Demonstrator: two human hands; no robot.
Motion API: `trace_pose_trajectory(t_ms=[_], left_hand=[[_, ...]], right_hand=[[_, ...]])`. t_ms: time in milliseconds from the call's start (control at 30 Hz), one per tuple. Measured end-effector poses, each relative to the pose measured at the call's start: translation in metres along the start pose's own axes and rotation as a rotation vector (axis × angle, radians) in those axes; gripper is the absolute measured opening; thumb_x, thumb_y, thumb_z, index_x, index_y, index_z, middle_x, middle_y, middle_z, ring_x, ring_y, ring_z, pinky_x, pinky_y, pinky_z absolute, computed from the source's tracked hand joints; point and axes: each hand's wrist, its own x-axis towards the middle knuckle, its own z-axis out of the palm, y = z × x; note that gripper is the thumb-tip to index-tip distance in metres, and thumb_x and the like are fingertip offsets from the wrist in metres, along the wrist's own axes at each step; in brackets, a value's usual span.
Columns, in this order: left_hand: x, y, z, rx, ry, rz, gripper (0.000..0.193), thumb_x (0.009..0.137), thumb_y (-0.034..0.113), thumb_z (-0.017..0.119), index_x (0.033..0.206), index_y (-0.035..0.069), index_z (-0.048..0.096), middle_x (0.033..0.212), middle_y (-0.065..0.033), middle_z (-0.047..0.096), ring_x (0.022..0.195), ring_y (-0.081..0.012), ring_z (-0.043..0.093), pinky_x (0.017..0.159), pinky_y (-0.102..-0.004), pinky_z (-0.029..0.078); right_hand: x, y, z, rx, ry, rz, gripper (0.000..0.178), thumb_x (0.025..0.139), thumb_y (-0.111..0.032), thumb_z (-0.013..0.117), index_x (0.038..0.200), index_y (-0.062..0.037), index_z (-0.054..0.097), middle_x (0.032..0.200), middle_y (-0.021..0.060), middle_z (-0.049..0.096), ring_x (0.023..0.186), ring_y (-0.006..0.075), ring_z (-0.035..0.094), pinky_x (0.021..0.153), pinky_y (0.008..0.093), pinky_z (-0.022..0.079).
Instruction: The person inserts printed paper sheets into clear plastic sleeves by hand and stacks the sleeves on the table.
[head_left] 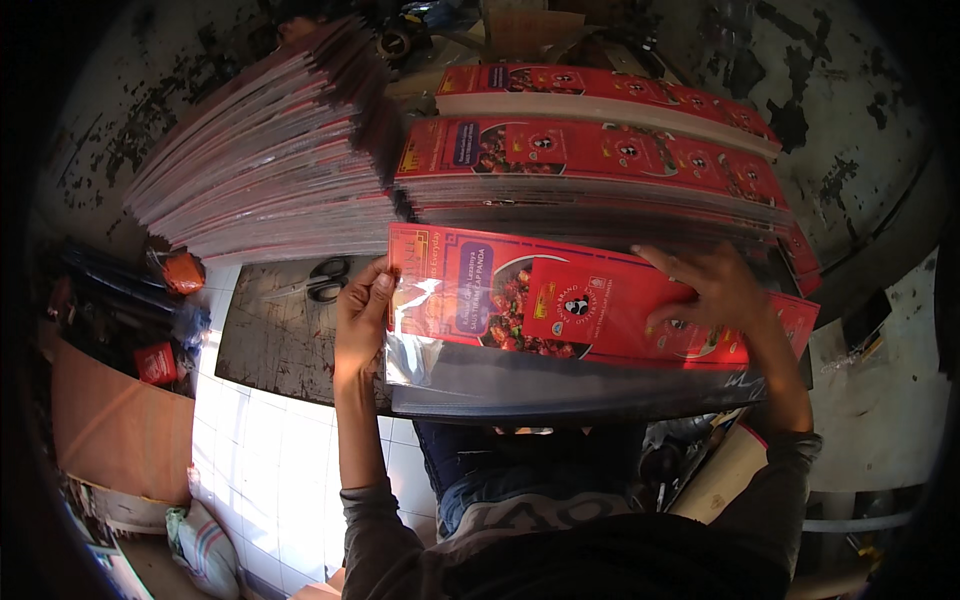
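Note:
A long red printed strip (560, 295) with food pictures and a glossy plastic cover lies across a dark flat board (560, 390) in front of me. At its left end my left hand (368, 305) is closed, the thumb on top of the edge. My right hand (710, 290) hovers over or rests on the strip's right half with its fingers apart; whether they touch the film I cannot tell. Just beyond lies a stack of similar red strips (580, 150), and behind it another red-topped stack (610, 90).
At the left a tall, fanned stack of plastic-covered sheets (270, 150) leans over the table. Scissors (327, 280) lie on the worn dark tabletop (280, 340). Beside the table are an orange bundle (183, 272), a red box (155, 363) and a filled sack (205, 550) on the floor.

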Motion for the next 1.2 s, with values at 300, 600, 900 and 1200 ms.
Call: trace_pose_trajectory(t_ms=[300,600,900,1200], left_hand=[[0.016,-0.018,-0.099,1.563,-0.043,0.012,0.042,0.087,0.030,0.051,0.123,0.009,0.045,0.111,-0.0165,0.056,0.103,-0.0307,0.055,0.083,-0.0383,0.046],[-0.016,-0.028,-0.097,1.352,0.052,0.020,0.051,0.082,0.030,0.058,0.129,0.021,0.041,0.119,-0.0145,0.043,0.108,-0.0330,0.044,0.088,-0.0468,0.041],[-0.008,-0.036,-0.117,1.552,0.020,0.216,0.064,0.073,0.050,0.062,0.124,0.016,0.045,0.114,-0.0155,0.044,0.107,-0.0338,0.042,0.095,-0.0503,0.029],[-0.010,-0.034,-0.123,1.520,-0.014,0.319,0.051,0.075,0.039,0.061,0.107,0.001,0.051,0.108,-0.0176,0.045,0.100,-0.0358,0.043,0.086,-0.0466,0.037]], right_hand=[[-0.005,0.031,0.037,0.031,0.032,0.065,0.051,0.065,-0.048,0.068,0.100,-0.0116,0.062,0.062,0.0059,0.058,0.054,0.0231,0.058,0.052,0.0351,0.046],[0.008,-0.002,0.060,-0.018,0.083,0.121,0.039,0.076,-0.035,0.063,0.105,-0.0087,0.059,0.113,0.0158,0.044,0.098,0.0301,0.053,0.079,0.0370,0.047],[0.010,-0.045,0.039,0.181,-0.136,0.059,0.039,0.075,-0.031,0.066,0.108,-0.0121,0.059,0.122,0.0143,0.040,0.101,0.0269,0.051,0.084,0.0364,0.046],[-0.013,-0.055,0.027,0.258,-0.099,0.103,0.036,0.074,-0.029,0.065,0.105,-0.0110,0.058,0.120,0.0156,0.043,0.105,0.0304,0.050,0.084,0.0402,0.045]])
